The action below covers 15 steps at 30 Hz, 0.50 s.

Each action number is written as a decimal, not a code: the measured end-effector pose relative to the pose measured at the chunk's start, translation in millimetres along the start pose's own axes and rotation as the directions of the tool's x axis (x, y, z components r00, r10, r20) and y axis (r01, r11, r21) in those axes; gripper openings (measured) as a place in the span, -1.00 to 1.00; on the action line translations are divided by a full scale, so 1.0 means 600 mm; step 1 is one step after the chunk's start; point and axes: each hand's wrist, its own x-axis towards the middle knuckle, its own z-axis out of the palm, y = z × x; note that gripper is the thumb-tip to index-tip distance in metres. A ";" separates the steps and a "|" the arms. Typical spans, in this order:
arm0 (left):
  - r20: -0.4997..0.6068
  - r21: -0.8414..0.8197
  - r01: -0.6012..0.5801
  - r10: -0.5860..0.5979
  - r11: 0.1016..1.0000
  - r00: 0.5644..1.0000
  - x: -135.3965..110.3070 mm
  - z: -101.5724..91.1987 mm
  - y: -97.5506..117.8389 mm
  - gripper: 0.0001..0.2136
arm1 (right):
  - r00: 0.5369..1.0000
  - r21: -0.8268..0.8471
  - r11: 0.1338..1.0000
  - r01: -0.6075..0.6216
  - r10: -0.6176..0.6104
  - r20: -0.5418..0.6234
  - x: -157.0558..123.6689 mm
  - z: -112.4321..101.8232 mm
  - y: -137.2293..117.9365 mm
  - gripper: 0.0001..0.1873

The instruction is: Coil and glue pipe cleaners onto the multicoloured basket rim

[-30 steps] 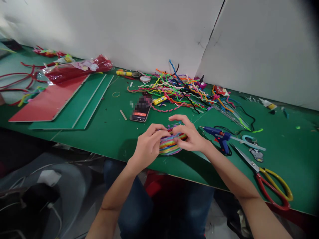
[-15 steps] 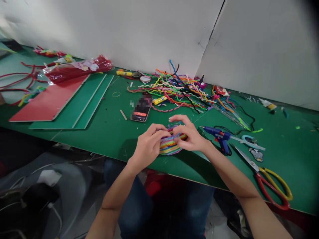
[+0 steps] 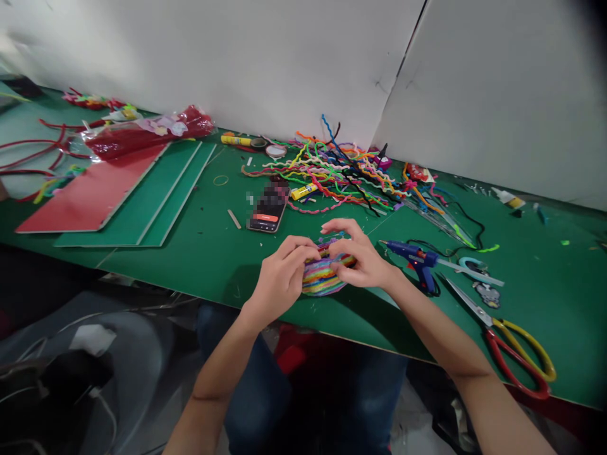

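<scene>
A small bowl-like piece coiled from many-coloured pipe cleaners (image 3: 322, 278) rests near the front edge of the green table (image 3: 208, 253). My left hand (image 3: 279, 278) grips its left side with curled fingers. My right hand (image 3: 361, 256) holds its right side, thumb and fingers pinched on the rim, index finger stretched out over the top. Both hands cover most of the piece.
A heap of loose pipe cleaners (image 3: 341, 170) lies behind my hands, a phone (image 3: 269, 208) to their left. A blue glue gun (image 3: 420, 260) and red-and-yellow scissors (image 3: 515, 344) lie to the right. Red and green boards (image 3: 114, 189) are stacked far left.
</scene>
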 end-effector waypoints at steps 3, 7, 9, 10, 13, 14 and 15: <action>-0.003 0.000 0.000 0.000 1.000 1.000 0.000 -0.002 0.001 -0.74 | 1.000 0.009 1.000 0.000 0.000 0.001 -0.001 0.000 0.001 -0.84; 0.007 0.008 -0.001 0.001 1.000 1.000 0.000 -0.003 0.003 -0.74 | 1.000 0.009 1.000 -0.003 0.003 0.003 -0.001 0.000 -0.001 -0.84; 0.007 0.015 -0.001 0.001 1.000 1.000 0.000 -0.002 0.004 -0.73 | 1.000 0.010 1.000 -0.014 0.014 0.004 0.000 -0.001 -0.002 -0.80; 0.004 0.019 -0.002 0.002 1.000 1.000 0.000 -0.002 0.005 -0.73 | 1.000 0.014 1.000 -0.022 0.022 0.004 0.000 -0.002 -0.003 -0.77; -0.003 0.027 -0.003 0.003 1.000 1.000 0.000 0.000 0.005 -0.73 | 0.999 0.025 0.999 -0.044 0.043 0.017 0.002 -0.004 -0.003 -0.69; -0.003 0.028 -0.001 0.001 1.000 1.000 0.000 0.000 0.005 -0.73 | 0.999 0.023 0.999 -0.045 0.044 0.023 0.002 -0.004 -0.003 -0.69; -0.003 0.027 0.002 -0.001 1.000 1.000 0.000 0.001 0.004 -0.73 | 0.999 0.019 0.999 -0.043 0.042 0.029 0.002 -0.004 -0.003 -0.70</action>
